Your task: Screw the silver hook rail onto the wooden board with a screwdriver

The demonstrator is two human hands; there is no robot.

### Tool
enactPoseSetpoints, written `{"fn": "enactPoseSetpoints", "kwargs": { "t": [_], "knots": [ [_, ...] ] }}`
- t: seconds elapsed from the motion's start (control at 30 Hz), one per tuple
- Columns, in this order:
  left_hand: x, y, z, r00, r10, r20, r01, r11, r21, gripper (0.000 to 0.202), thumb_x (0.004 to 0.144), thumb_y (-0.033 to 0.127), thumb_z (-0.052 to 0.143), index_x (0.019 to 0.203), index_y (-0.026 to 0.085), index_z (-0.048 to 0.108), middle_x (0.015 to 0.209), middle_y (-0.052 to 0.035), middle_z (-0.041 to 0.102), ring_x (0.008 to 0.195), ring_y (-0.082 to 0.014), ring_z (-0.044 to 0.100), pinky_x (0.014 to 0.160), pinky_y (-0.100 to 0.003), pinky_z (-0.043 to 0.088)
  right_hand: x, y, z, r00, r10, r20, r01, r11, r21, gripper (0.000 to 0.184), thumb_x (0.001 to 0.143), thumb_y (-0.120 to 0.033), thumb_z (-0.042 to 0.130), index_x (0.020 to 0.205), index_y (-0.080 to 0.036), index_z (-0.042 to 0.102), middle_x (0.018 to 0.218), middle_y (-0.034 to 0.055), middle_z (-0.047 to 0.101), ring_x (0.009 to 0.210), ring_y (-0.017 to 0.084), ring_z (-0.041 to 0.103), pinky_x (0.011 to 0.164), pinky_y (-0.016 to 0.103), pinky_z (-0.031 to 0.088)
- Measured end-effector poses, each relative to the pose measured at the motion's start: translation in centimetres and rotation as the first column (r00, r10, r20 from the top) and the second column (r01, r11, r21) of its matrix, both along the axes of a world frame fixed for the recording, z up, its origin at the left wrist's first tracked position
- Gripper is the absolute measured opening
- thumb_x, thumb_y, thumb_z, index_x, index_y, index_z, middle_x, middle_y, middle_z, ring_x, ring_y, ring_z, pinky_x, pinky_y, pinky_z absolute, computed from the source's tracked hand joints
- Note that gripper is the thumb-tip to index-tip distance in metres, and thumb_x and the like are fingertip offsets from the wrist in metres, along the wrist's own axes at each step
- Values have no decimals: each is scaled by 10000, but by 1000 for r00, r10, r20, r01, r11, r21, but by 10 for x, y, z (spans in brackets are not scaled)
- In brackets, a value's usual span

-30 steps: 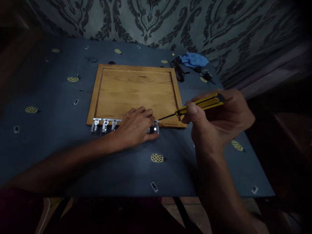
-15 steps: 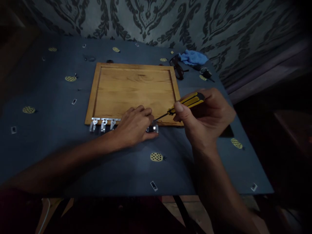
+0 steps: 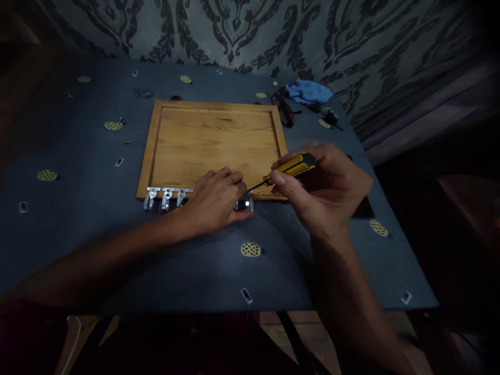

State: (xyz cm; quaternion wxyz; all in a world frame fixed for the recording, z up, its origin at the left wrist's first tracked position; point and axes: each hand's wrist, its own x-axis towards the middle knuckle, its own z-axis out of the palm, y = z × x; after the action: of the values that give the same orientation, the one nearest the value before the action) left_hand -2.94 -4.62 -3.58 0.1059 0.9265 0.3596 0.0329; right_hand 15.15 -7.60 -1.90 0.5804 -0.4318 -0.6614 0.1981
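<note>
A framed wooden board (image 3: 219, 148) lies flat on the table. Along its near edge runs a metal hook rail (image 3: 166, 198) with several silver hooks hanging over the side. My left hand (image 3: 214, 198) is closed over the rail's right part, fingers on top and thumb below, beside the end hook (image 3: 245, 203). My right hand (image 3: 328, 190) grips a yellow-and-black screwdriver (image 3: 292, 166), tilted down to the left. Its tip meets the rail's right end near my left fingertips; any screw there is too small to make out.
Dark glasses (image 3: 287, 113), a blue cloth (image 3: 310, 91) and keys (image 3: 330, 116) lie at the back right. A small screw (image 3: 127, 142) rests left of the board. A dark flat object (image 3: 364, 209) is partly behind my right wrist. A patterned wall closes off the back.
My right hand has shifted slightly left, and the screwdriver's handle has come left and a little down. Its tip stays at the rail's end. My left hand has barely moved.
</note>
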Motion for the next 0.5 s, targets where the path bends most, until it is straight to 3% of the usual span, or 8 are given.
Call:
{"fn": "enactPoseSetpoints", "kwargs": {
  "t": [0.17, 0.27, 0.5],
  "knots": [
    [0, -1, 8, 1000, -5, -27, 4, 1000, -25, 424, 930, 496, 720, 1126, 120, 721, 1107, -117, 695, 1083, -303, 601, 869, -401, 476, 8, 2, 2, 996, 88, -23, -90, 990, -108, 149, 846, -391, 835, 952, -294, 795, 945, 7, 763, 604, 127, 631, 515, 290, 547],
    [0, -1, 11, 999, -11, -31, 10, 999, -41, 402, 939, 484, 714, 1117, 124, 722, 1103, -114, 699, 1091, -301, 604, 876, -400, 481, 10, 3, 4, 990, 131, -45, -136, 980, -148, 121, 854, -376, 824, 906, -272, 791, 993, 20, 791, 565, 113, 630, 508, 282, 568],
    [1, 0, 11, 999, 3, -48, -7, 997, -77, 421, 951, 478, 700, 1161, 114, 714, 1205, -125, 683, 1164, -311, 589, 946, -415, 476, -1, 5, 2, 985, 25, -170, -44, 993, -108, 303, 720, -406, 928, 727, -252, 667, 778, -26, 783, 456, 101, 581, 359, 223, 485]
  ]
}}
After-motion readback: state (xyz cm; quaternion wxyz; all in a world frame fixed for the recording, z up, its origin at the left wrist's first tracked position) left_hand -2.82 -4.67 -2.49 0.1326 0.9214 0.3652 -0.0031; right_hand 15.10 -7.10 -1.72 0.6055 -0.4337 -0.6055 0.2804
